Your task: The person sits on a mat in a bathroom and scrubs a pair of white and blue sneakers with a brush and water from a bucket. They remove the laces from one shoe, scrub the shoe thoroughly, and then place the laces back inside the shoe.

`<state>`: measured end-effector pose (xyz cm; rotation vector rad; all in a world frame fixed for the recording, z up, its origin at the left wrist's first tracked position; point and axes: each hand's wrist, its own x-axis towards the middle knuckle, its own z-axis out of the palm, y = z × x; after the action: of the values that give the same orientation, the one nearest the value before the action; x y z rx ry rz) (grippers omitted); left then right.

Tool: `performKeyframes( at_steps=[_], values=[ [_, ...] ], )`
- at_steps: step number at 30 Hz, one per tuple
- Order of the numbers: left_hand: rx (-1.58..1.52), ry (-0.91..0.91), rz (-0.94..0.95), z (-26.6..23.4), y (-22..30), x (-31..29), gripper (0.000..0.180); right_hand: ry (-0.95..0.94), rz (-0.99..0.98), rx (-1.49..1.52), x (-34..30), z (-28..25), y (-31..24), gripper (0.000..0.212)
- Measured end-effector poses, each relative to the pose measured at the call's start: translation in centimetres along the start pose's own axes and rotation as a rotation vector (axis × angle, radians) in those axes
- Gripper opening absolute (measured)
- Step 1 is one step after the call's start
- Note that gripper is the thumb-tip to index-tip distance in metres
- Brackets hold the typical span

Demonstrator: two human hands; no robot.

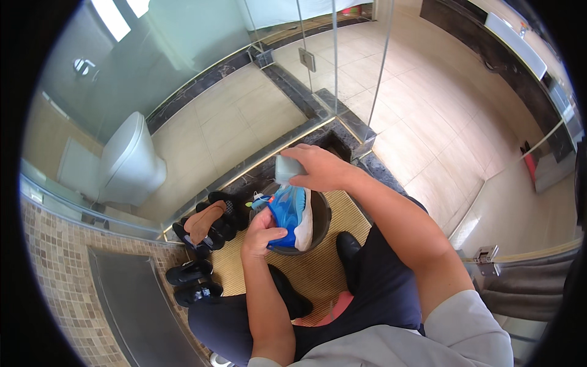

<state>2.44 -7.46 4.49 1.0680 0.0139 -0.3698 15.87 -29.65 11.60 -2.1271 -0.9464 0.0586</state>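
Observation:
My left hand [260, 235] grips a bright blue sneaker [285, 211] with a white sole, tilted with its sole toward the right. It is held over a dark round bucket [321, 227], whose inside is mostly hidden by the shoe. In my right hand [321, 168] is a pale grey block-shaped scrub brush [287, 169]. Its lower, bristly-looking side is at the upper end of the sneaker; whether they touch is hard to tell. A small blue and green item [259, 200] shows at the bucket's left rim, too small to name.
Several black shoes [194, 272] line the left of the woven yellow mat [235, 260], with a tan shoe-shaped piece [205, 221] on top. Beyond the dark stone ledge [244, 170] are glass panels and a white toilet [125, 153]. A glass door hinge [487, 260] is at right.

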Motion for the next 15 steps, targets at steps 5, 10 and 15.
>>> performKeyframes(
  at_steps=[5, 10, 15],
  values=[
    [0.053, 0.028, -0.01, 0.1, 0.8, -0.3, 0.087, -0.115, 0.28, -0.37, 0.7, -0.4, 0.8, 0.063],
    [0.082, 0.017, 0.059, 0.2, 1.2, -0.4, 0.09, 0.229, 0.448, -0.165, 1.8, -0.2, 1.6, 0.062],
    [-0.372, 0.001, 0.302, -1.0, -0.9, 0.3, 0.093, 0.271, 0.366, 0.357, 2.0, 2.1, 4.6, 0.064]
  ],
)
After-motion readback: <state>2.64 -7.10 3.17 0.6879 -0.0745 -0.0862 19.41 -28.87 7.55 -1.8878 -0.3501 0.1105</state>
